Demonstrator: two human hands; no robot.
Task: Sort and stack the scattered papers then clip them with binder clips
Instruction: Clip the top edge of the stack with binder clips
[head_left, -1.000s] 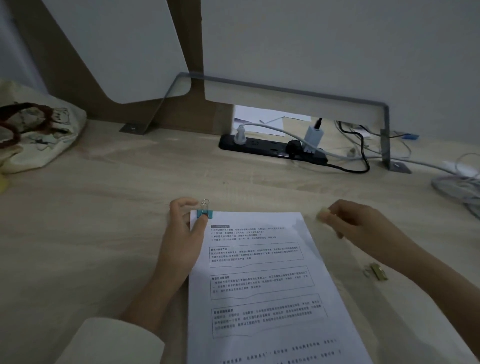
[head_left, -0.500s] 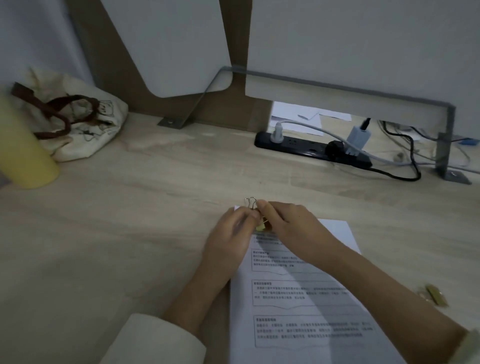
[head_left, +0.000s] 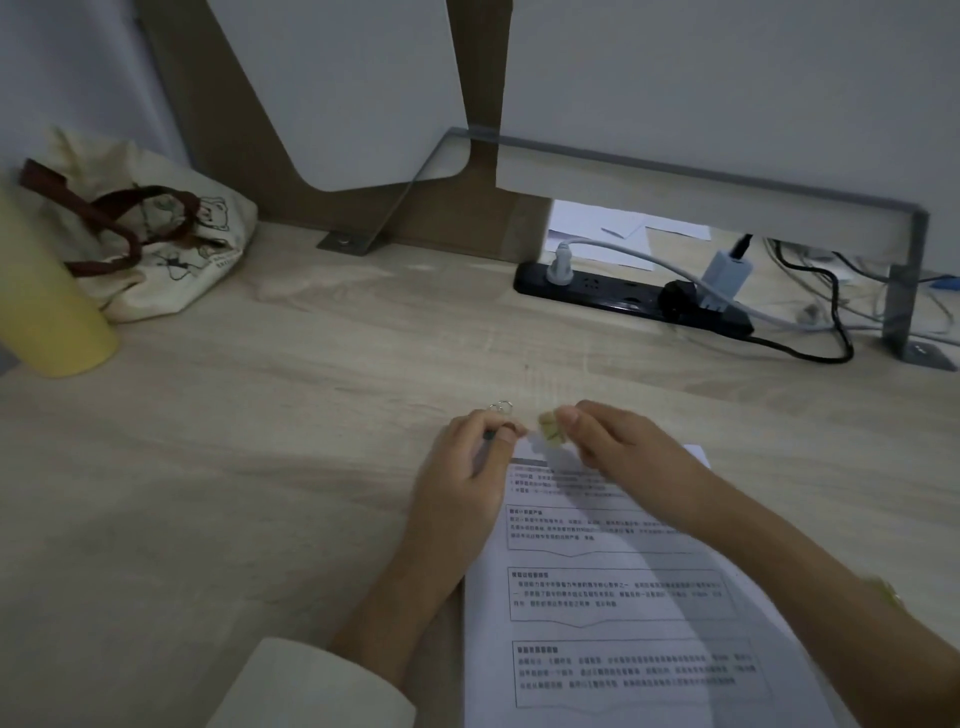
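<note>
Dim light; pale wood desk (head_left: 260, 467), white partition panels (head_left: 727, 78), wood backboard (head_left: 249, 130).

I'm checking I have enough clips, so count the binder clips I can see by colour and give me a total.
Yellowish clip, in the right hand at the paper stack's top edge: 1
Clip under the left hand, only its silver wire loops show, colour hidden: 1
Yellowish clip beside the right forearm: 1
Total: 3

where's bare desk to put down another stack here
Widest free patch: bare desk left of the left hand, below the yellow cup and bag. Also free between the hands and the power strip. Crowded: the cables at back right.
</note>
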